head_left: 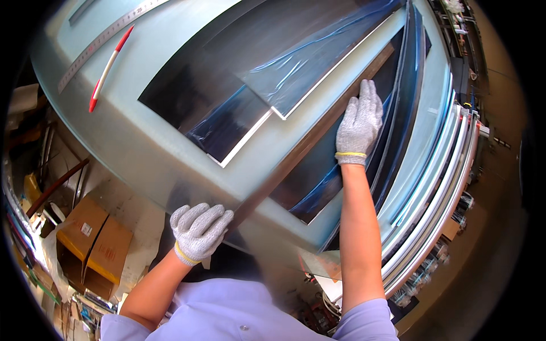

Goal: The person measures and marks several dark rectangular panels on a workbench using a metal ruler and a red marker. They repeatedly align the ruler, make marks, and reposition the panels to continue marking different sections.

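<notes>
A long, narrow, dark brown bar (310, 139) lies slantwise on the pale, glassy tabletop (165, 136). My left hand (200, 232), in a grey knit glove with a yellow cuff line, is closed at the bar's near end by the table's front edge; its thumb side hides that end. Gloved alike, my right hand (359, 122) lies flat with fingers stretched, its fingertips by the bar's right side. Under that palm is a dark panel (310, 193) with blue film along part of it. Left of the bar lie more dark panels (193, 102), one partly covered with peeling blue film (290, 77).
A red-and-white pen (112, 68) and a steel ruler (102, 40) lie at the far left of the table. Long strips and profiles (435, 210) are stacked along the right. An opened cardboard box (94, 241) stands on the floor at the lower left.
</notes>
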Tool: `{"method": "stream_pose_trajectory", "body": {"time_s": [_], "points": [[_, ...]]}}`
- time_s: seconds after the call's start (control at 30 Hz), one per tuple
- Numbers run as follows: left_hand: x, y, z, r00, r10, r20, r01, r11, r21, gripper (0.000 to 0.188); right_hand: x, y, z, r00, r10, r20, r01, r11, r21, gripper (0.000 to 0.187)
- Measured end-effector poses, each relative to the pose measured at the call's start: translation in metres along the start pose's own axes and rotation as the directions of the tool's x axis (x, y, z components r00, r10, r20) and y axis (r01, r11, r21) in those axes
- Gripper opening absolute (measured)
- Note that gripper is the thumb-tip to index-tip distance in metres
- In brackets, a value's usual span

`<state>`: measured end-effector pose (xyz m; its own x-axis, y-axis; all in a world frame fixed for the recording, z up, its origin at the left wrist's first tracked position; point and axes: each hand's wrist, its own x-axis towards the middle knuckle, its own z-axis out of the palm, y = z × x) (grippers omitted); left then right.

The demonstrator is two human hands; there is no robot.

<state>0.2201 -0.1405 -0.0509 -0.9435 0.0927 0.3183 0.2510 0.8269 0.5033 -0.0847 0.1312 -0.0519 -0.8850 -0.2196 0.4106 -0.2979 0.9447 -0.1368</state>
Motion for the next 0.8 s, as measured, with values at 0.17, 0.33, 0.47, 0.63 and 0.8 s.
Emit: {"method": "stream_pose_trajectory", "body": {"time_s": [0.17,0.33,0.47,0.63,0.8], "points": [[0.007,0.002,-0.005,1.000,-0.001,0.004,0.001,1.000,0.010,0.049,0.001,-0.001,-0.002,1.000,0.020,0.017,-0.020,1.000,0.005,0.047],[0.011,0.001,-0.006,1.000,0.006,0.017,-0.006,1.000,0.008,0.050,0.001,-0.002,-0.002,0.996,0.064,0.057,-0.064,0.998,0.002,0.052],[0.001,-0.003,-0.004,0.999,0.023,0.040,-0.023,1.000,0.008,0.043,-0.001,0.000,-0.002,0.996,0.067,0.065,-0.067,0.998,-0.006,0.052],[0.001,-0.005,-0.004,0.998,0.038,0.045,-0.039,0.999,0.026,0.042,0.000,-0.003,-0.003,0.995,0.072,0.063,-0.073,0.997,0.014,0.052],[0.013,-0.005,-0.009,0.999,0.039,0.017,-0.040,0.999,0.012,0.045,0.000,-0.002,-0.003,0.997,0.060,0.056,-0.060,0.998,0.011,0.051]]}}
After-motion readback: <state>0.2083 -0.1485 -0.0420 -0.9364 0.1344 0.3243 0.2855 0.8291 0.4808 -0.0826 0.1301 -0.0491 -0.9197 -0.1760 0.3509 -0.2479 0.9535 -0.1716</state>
